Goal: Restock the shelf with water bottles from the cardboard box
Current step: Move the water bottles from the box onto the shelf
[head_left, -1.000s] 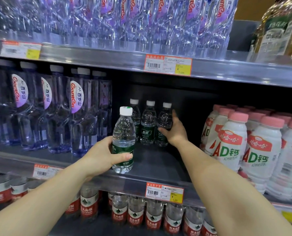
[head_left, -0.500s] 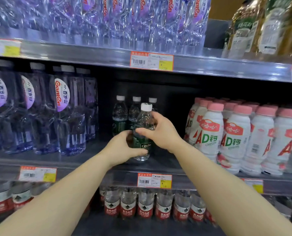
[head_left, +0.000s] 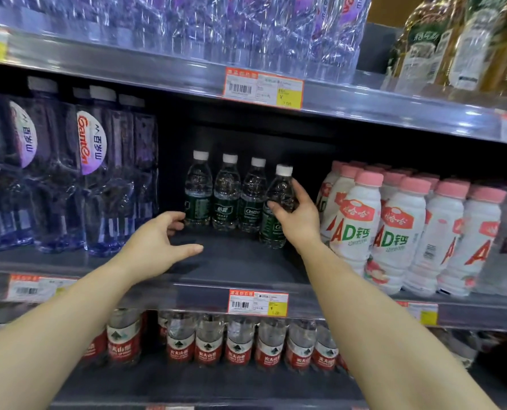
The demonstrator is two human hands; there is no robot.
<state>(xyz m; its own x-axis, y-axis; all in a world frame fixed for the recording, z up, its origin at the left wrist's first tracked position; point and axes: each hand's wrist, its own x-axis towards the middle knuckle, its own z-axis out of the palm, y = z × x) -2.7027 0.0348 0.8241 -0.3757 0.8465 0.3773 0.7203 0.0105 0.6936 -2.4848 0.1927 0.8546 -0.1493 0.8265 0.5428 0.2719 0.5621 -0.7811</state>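
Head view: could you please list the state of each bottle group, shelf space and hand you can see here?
Fourth green bottle: upright, capped, in the right hand's grip.
Three green bottles: upright, capped, in a row at the back.
Right hand: closed on the fourth green bottle.
Left hand: open, fingertips by the leftmost green bottle.
Middle shelf: bare in front of the green bottles.
Pink-capped bottles: upright, packed.
Red-label bottles: upright, in a row below.

Single head view, close, facing shelf (head_left: 246, 261) front, angled slightly downward
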